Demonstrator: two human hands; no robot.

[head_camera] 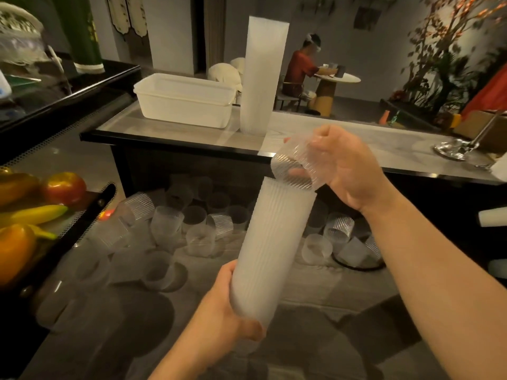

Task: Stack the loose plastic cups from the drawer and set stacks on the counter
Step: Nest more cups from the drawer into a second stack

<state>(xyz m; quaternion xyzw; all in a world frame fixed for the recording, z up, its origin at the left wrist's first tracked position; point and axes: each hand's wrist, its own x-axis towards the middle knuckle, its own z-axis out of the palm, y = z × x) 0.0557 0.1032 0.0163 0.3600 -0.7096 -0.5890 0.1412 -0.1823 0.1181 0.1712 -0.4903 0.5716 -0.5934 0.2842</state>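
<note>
At frame centre, a stack (270,248) was gripped by left hand (233,311) fingers; a cup (297,167), seemingly touching its top, was clutched by right hand (345,171) fingers.

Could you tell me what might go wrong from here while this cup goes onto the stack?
The left hand grips the long tilted stack only near its bottom, so it could bend or slip apart. The single cup in the right hand meets the stack's top at an angle and may jam. The tall stack on the counter stands close by and could be knocked over.
</note>
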